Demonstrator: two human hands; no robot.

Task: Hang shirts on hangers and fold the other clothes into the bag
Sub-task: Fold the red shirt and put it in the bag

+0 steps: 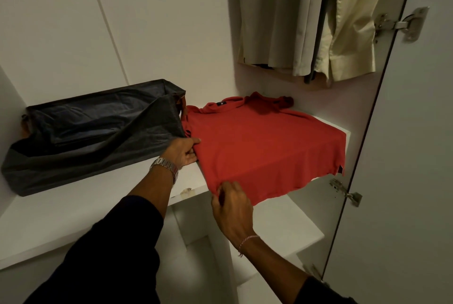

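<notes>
The left hand point(185, 151) is curled round the left edge of a red shirt point(264, 147), the thumb laid on top of the cloth and the fingers tucked beneath it. A metal link watch point(164, 166) is worn on that wrist, above a dark sleeve point(117, 237). The right hand point(232, 208) pinches the near hem of the same shirt, fingers bent round the fabric; a thin chain bracelet point(247, 240) is seen at its wrist.

The shirt, of soft matte knit, is spread flat on a white shelf point(73, 208), collar away from the hands, its near right corner hanging over the shelf's front edge. Just left of the left hand, touching the shirt's edge, a dark bag point(85, 132) of thin, creased, slightly glossy fabric is slumped open on the shelf.

Above and beyond the hands, pale cream and grey garments point(306, 22) hang down in smooth folds. To the right an open white cupboard door point(416, 132) is held on metal hinges point(402, 24).
</notes>
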